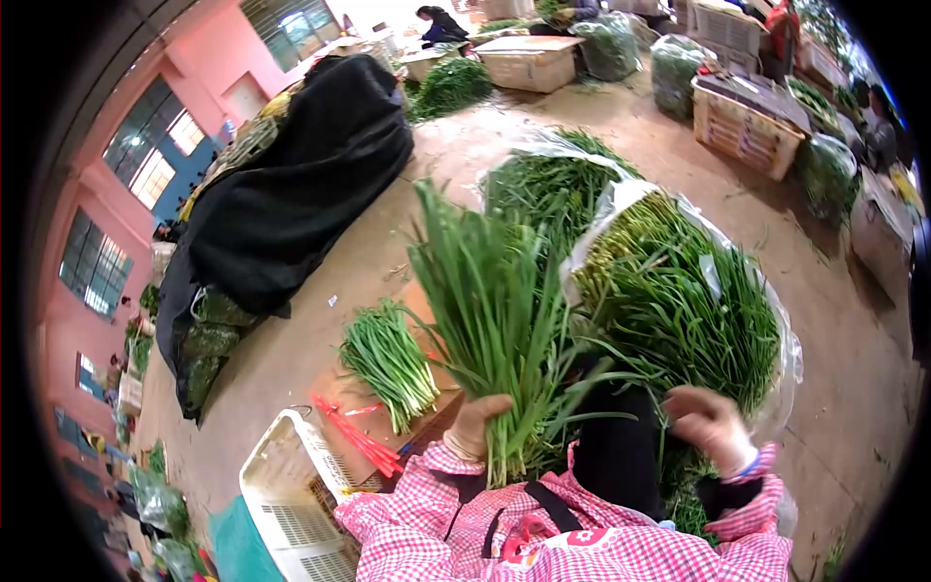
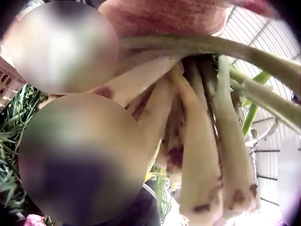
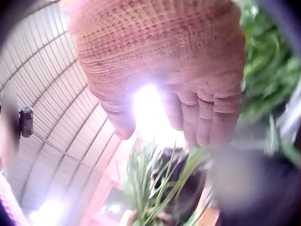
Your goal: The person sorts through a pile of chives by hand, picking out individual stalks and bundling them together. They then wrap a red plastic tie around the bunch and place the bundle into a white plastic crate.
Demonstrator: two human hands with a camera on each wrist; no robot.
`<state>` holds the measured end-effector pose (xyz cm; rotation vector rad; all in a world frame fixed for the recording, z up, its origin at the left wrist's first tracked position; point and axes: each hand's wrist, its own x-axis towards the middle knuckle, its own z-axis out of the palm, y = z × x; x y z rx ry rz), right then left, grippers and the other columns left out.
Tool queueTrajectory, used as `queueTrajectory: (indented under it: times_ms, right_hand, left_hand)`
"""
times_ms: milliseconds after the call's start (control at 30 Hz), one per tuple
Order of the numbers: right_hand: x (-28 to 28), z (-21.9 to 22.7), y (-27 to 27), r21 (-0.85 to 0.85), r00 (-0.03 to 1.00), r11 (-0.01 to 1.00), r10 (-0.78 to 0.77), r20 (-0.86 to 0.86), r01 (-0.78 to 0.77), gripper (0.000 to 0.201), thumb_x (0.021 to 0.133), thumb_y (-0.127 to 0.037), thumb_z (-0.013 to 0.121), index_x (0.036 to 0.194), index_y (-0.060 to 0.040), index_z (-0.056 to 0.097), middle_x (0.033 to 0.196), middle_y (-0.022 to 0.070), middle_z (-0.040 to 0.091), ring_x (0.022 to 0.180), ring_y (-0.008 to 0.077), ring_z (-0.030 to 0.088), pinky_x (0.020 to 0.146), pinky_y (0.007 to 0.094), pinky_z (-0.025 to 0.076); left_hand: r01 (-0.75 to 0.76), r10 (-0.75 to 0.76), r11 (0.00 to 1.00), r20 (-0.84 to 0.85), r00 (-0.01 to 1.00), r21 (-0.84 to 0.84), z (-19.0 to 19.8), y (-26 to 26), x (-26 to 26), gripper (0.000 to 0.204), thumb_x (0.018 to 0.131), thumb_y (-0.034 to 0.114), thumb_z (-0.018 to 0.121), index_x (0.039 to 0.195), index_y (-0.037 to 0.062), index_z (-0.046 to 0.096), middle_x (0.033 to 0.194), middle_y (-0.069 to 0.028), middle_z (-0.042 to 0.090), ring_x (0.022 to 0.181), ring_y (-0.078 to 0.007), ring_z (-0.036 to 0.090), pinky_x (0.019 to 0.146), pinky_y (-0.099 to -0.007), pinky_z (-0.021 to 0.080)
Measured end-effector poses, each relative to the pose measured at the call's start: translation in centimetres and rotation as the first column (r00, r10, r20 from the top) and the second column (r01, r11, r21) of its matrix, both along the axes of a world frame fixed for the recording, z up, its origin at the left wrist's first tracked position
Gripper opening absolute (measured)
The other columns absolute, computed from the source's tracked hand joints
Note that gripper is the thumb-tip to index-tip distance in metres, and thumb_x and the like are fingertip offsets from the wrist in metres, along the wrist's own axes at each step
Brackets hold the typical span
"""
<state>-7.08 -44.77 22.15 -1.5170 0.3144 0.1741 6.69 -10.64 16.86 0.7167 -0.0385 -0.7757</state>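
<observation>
The gloved left hand [image 1: 477, 427] grips a bunch of long green stalks [image 1: 499, 320] near its lower end, leaves upward. In the left wrist view the pale stalk ends [image 2: 200, 160] hang just below the glove [image 2: 164, 19]. To the right, the gloved right hand [image 1: 713, 427] is raised with nothing in it, beside a plastic-wrapped pile of greens [image 1: 679, 301]. Its fingers [image 3: 204, 113] hang loosely bent and its thumb stands apart in the right wrist view. A smaller bunch [image 1: 388, 361] with white ends lies on a board left of the held stalks.
Red ties [image 1: 359, 436] lie on the board, next to a white plastic crate [image 1: 291, 495]. Another bag of greens [image 1: 548, 194] stands ahead. A black cloth [image 1: 291, 184] covers a heap at left. Boxes [image 1: 747, 121] and filled bags stand farther back, with people among them.
</observation>
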Motion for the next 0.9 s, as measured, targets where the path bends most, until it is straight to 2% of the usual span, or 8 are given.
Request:
queueTrajectory:
  times_ms: [67, 167, 333, 367, 400, 733, 800, 900]
  right_hand:
    - [2.3, -4.4, 4.6, 0.141, 0.94, 0.931, 0.326, 0.098, -0.338, 0.068, 0.08, -0.003, 0.067, 0.142, 0.003, 0.038, 0.13, 0.0189, 0.056, 0.119, 0.0246, 0.054, 0.101, 0.0362, 0.044]
    - [7.0, -8.4, 11.0, 0.083, 0.86, 0.861, 0.487, 0.152, -0.502, 0.073, 0.078, -0.014, 0.076, 0.14, 0.0029, 0.041, 0.126, 0.0135, 0.06, 0.115, 0.0189, 0.055, 0.101, 0.0331, 0.043]
    - [11.7, -3.7, 17.3, 0.321, 0.805, 0.739, 0.562, 0.191, -0.592, 0.062, 0.08, -0.012, 0.076, 0.135, -0.0013, 0.05, 0.129, 0.0078, 0.058, 0.116, 0.0164, 0.053, 0.1, 0.0323, 0.043]
    - [11.7, -1.8, 18.7, 0.453, 0.831, 0.698, 0.436, 0.346, -0.555, 0.054, 0.081, -0.013, 0.074, 0.131, -0.0012, 0.054, 0.126, 0.0074, 0.061, 0.113, 0.0162, 0.055, 0.097, 0.0327, 0.045]
    - [12.7, -3.6, 19.7, 0.324, 0.798, 0.751, 0.432, 0.42, -0.576, 0.051, 0.083, -0.015, 0.072, 0.129, -0.0012, 0.056, 0.121, 0.0078, 0.064, 0.109, 0.0162, 0.057, 0.095, 0.0327, 0.046]
    - [13.7, -2.9, 23.6, 0.189, 0.851, 0.854, 0.41, 0.328, -0.484, 0.035, 0.08, -0.003, 0.068, 0.115, -0.0004, 0.064, 0.109, 0.0059, 0.068, 0.097, 0.0156, 0.061, 0.087, 0.032, 0.05]
    - [14.4, -3.8, 24.1, 0.436, 0.885, 0.776, 0.339, 0.32, -0.455, 0.034, 0.079, -0.002, 0.069, 0.112, -0.0005, 0.065, 0.105, 0.0057, 0.068, 0.094, 0.0154, 0.062, 0.084, 0.0317, 0.051]
    - [15.7, -3.2, 24.3, 0.376, 0.88, 0.812, 0.322, 0.349, -0.446, 0.035, 0.077, -0.003, 0.072, 0.111, -0.0006, 0.064, 0.1, 0.0047, 0.069, 0.087, 0.0161, 0.063, 0.081, 0.0314, 0.051]
  left_hand:
    - [0.01, -0.012, 0.999, -0.05, 0.999, -0.03, -1.1, 1.1, -0.5, 0.054, 0.081, -0.003, 0.062, 0.133, 0.0004, 0.05, 0.122, -0.0162, 0.062, 0.11, -0.0271, 0.062, 0.092, -0.0389, 0.053]
    - [-0.058, 0.029, 0.99, 0.215, 0.976, 0.13, -3.2, 3.2, -2.2, 0.055, 0.081, -0.004, 0.067, 0.133, 0.003, 0.051, 0.124, -0.0123, 0.062, 0.107, -0.0258, 0.064, 0.088, -0.0377, 0.055]
    - [0.044, -0.193, 0.927, 0.376, 0.906, 0.371, -1.7, 6.5, -4.0, 0.065, 0.078, -0.001, 0.073, 0.138, 0.0044, 0.047, 0.134, -0.0075, 0.055, 0.122, -0.0204, 0.051, 0.104, -0.0356, 0.041]
    - [0.084, -0.253, 0.904, 0.367, 0.895, 0.418, -1.8, 7.3, -4.2, 0.067, 0.077, 0.0, 0.074, 0.138, 0.0046, 0.046, 0.136, -0.0074, 0.053, 0.124, -0.0202, 0.049, 0.106, -0.0356, 0.039]
    - [0.073, -0.281, 0.885, 0.402, 0.871, 0.459, -2.2, 7.8, -4.1, 0.068, 0.076, 0.001, 0.075, 0.138, 0.0046, 0.047, 0.135, -0.0073, 0.054, 0.123, -0.0203, 0.05, 0.105, -0.0356, 0.04]
    - [-0.087, -0.383, 0.666, 0.439, 0.813, 0.741, -4.6, 10.6, -3.3, 0.061, 0.072, 0.008, 0.079, 0.129, 0.0045, 0.056, 0.118, -0.0096, 0.065, 0.111, -0.0223, 0.057, 0.098, -0.0364, 0.046]
    - [-0.076, -0.263, 0.779, 0.435, 0.861, 0.623, -5.4, 10.6, -2.8, 0.067, 0.078, 0.011, 0.077, 0.137, 0.0004, 0.047, 0.133, -0.0119, 0.055, 0.123, -0.0214, 0.05, 0.105, -0.0359, 0.04]
    - [-0.169, -0.108, 0.816, 0.434, 0.894, 0.552, 1.8, 9.8, -1.9, 0.061, 0.085, 0.014, 0.071, 0.138, 0.0014, 0.046, 0.133, -0.009, 0.054, 0.121, -0.0215, 0.05, 0.103, -0.0337, 0.041]
